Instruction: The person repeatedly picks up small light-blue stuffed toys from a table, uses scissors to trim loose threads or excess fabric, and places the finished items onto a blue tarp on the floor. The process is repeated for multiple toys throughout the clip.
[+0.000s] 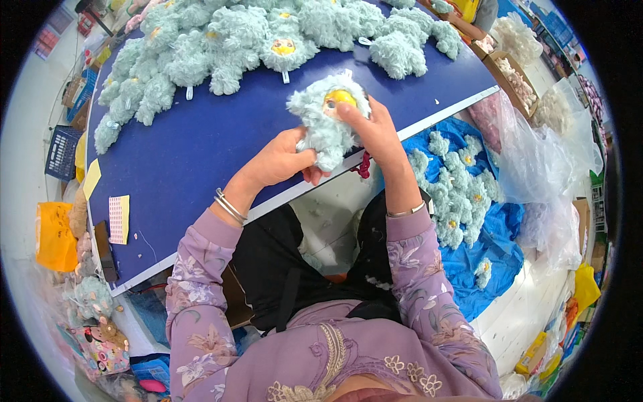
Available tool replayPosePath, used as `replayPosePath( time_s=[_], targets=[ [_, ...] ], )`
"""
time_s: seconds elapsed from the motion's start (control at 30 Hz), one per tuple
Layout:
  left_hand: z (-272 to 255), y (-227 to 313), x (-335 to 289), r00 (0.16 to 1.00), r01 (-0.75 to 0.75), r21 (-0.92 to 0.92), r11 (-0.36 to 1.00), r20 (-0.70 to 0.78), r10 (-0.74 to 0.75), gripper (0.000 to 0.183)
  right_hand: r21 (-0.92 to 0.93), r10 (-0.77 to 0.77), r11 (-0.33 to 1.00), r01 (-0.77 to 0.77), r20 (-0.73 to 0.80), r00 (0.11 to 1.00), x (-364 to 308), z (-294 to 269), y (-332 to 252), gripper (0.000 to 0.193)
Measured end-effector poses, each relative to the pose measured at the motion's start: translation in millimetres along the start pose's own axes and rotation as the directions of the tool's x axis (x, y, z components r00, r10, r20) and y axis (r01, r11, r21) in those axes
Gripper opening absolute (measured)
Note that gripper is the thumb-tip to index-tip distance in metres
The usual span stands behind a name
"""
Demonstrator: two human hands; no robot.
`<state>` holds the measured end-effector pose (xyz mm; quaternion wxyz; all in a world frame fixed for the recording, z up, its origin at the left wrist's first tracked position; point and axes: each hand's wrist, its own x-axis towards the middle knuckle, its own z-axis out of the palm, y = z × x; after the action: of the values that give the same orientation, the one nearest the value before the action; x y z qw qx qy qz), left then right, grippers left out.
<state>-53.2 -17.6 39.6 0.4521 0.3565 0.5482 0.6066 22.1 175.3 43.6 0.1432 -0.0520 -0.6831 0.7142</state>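
Both my hands hold a fluffy pale blue-green plush toy over the front edge of the blue table. The toy has a doll face with a yellow patch, turned up toward me. My left hand is closed round its lower left side, the thumb pressed into the fur. On the right, my right hand grips the toy's side, with its thumb on the face by the yellow patch. The fur hides several of my fingertips. A dark red tassel-like thing hangs below the right hand at the table's edge.
A heap of similar plush toys covers the table's far side. More toys lie on a blue sheet at the right. A dotted sticker sheet lies at the left. Another person's arm shows at the far right.
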Motion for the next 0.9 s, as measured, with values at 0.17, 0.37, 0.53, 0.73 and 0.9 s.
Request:
replayPosePath(
  time_s=[0.17,0.37,0.53,0.73,0.9],
  targets=[
    [-16.5,5.6,11.9,0.927,-0.204,0.058,0.977,-0.311,0.211,0.041,0.775,-0.463,0.571,0.271,0.03,0.886,0.2,-62.6,-14.9,0.06],
    [-68.5,22.1,68.4,0.613,0.034,0.861,0.508,-0.419,0.67,0.053,0.799,-0.209,0.557,0.227,-0.129,0.969,3.5,-62.3,-0.3,0.07],
    [-97.4,8.0,108.8,0.656,0.386,0.902,0.193,-0.415,0.63,0.057,0.579,-0.035,0.807,0.12,-0.156,0.987,16.3,-48.8,6.4,0.046],
    [-72.0,6.7,89.9,0.762,0.055,0.93,0.362,-0.273,0.587,0.051,-0.019,0.018,0.999,-0.026,-0.357,0.934,19.7,-18.8,15.6,0.034],
    [-16.2,9.7,50.3,0.758,-0.355,0.884,0.304,0.082,0.648,0.06,-0.025,0.061,0.997,-0.071,-0.281,0.958,21.2,-20.9,11.3,0.052]
  ],
)
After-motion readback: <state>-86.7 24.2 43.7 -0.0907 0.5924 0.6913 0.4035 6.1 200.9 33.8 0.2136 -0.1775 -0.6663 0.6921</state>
